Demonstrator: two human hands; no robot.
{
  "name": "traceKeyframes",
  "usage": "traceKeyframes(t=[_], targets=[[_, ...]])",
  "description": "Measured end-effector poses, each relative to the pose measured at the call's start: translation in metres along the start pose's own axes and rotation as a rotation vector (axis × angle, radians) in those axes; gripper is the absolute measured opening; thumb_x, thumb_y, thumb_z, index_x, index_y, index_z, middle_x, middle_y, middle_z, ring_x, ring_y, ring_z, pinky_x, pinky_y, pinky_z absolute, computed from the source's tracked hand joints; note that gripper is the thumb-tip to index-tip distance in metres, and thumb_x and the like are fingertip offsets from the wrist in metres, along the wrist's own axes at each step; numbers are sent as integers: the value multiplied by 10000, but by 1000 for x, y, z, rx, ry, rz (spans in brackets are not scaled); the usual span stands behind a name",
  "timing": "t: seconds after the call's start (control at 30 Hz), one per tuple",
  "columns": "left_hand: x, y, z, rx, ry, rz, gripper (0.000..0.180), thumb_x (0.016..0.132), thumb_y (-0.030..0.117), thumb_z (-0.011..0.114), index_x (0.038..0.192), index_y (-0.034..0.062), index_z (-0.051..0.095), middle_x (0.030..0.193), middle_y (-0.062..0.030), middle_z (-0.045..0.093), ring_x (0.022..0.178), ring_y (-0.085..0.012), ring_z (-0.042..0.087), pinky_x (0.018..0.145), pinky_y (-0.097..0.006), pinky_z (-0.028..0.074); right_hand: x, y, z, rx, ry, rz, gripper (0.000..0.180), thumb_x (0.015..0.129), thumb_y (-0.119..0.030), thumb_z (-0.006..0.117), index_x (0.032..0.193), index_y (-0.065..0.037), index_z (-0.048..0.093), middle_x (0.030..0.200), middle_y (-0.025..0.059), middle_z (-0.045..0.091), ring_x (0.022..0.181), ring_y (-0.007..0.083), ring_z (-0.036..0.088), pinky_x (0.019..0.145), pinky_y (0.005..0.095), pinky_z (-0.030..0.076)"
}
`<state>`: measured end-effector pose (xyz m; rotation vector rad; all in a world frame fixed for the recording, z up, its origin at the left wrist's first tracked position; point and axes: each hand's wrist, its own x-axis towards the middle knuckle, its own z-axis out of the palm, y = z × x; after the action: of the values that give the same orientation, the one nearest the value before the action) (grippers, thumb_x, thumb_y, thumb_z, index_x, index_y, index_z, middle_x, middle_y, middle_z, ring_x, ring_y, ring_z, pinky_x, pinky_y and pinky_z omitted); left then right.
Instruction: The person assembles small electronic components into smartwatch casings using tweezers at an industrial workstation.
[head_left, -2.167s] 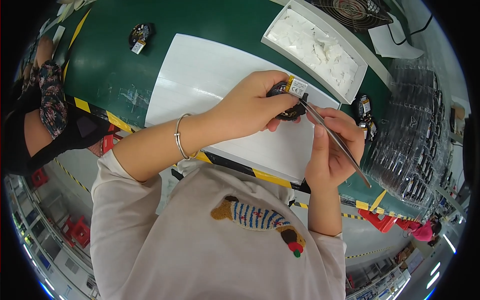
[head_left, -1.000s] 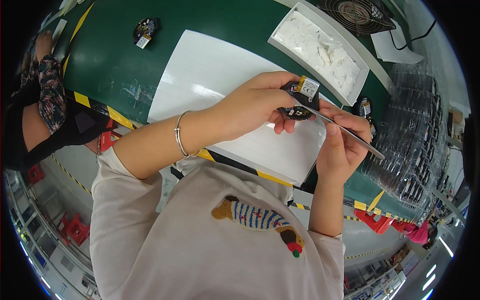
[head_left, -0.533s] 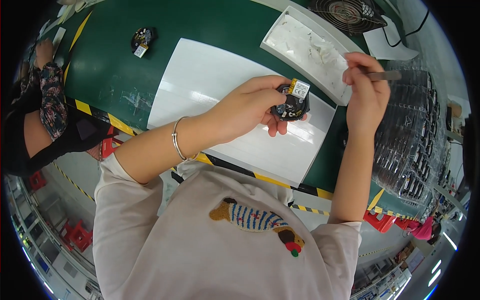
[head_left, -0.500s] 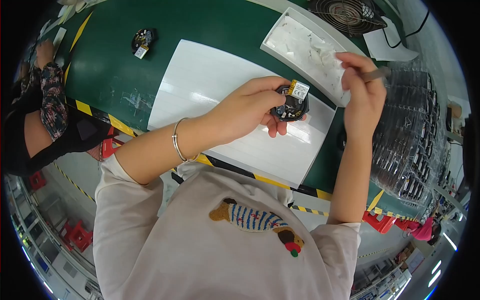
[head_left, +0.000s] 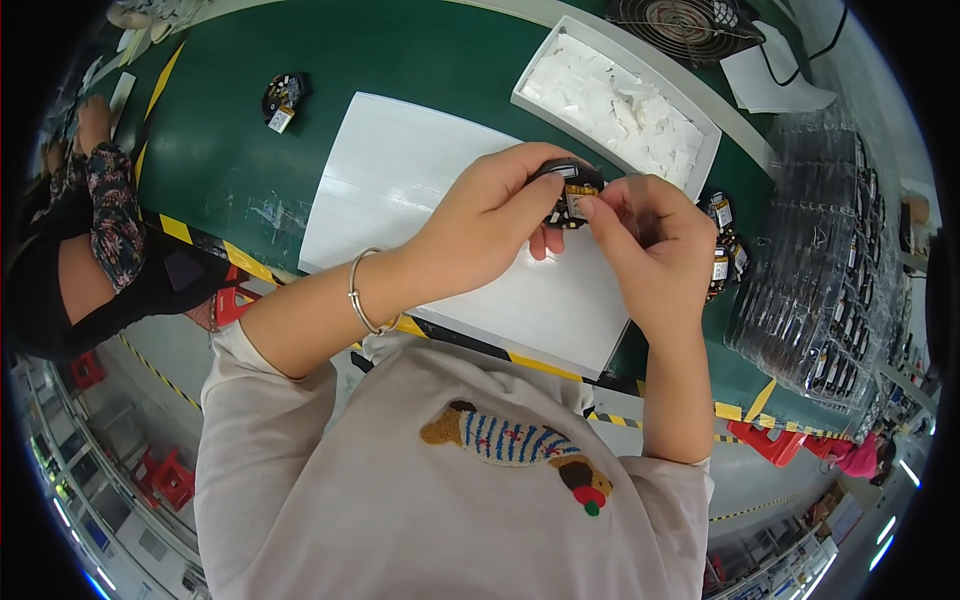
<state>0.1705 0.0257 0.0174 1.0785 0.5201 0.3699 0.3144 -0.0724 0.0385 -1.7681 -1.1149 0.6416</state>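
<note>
My left hand [head_left: 490, 225] grips a small round black device [head_left: 570, 195] with a yellowish patch on it, above the white sheet [head_left: 420, 190]. My right hand [head_left: 650, 245] meets it from the right; its thumb and forefinger pinch at the patch on the device. No tool shows in the right hand now. A metal bracelet [head_left: 362, 292] circles my left wrist.
A white tray [head_left: 700, 130] of white pieces lies behind the hands. Several small round devices [head_left: 722, 240] sit right of my hands, beside stacked clear trays [head_left: 830, 270]. Another round device [head_left: 281, 98] lies far left on the green table [head_left: 230, 180]. A fan [head_left: 680, 20] and another person's arm [head_left: 105, 210] are nearby.
My right hand held tweezers at the device, swung out to the tray on the right, then came back without them and now pinches the device. The left hand stayed put.
</note>
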Motion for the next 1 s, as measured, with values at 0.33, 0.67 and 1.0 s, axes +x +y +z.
traceKeyframes(t=[0.33, 0.67, 1.0], targets=[[-2, -4, -3, 76, -10, 66, 267, 917, 35, 427, 1163, -10, 523, 899, -60, 585, 677, -83, 543, 580, -211, 444, -7, 12, 19, 164, 134, -59, 99, 752, -4, 739, 769, 8, 642, 621, 12, 569, 509, 21, 460, 450, 188, 346], [-10, -1, 0, 551, 12, 310, 385, 852, -73, 499, 1229, 0, 480, 939, -87, 587, 717, -95, 535, 626, -220, 446, 3, 18, 12, 115, -40, -38, 144, 768, -20, 744, 818, -14, 609, 661, 6, 559, 559, 17, 448, 476, 179, 340], [-36, 52, 1, 893, -275, 193, 146, 892, 149, 580, 935, 28, 510, 617, -126, 575, 517, -281, 569, 475, -347, 407, -23, -16, -15, 242, -292, 23, 174, 803, -41, 703, 786, -11, 532, 620, -33, 418, 577, 34, 338, 487, 214, 270]])
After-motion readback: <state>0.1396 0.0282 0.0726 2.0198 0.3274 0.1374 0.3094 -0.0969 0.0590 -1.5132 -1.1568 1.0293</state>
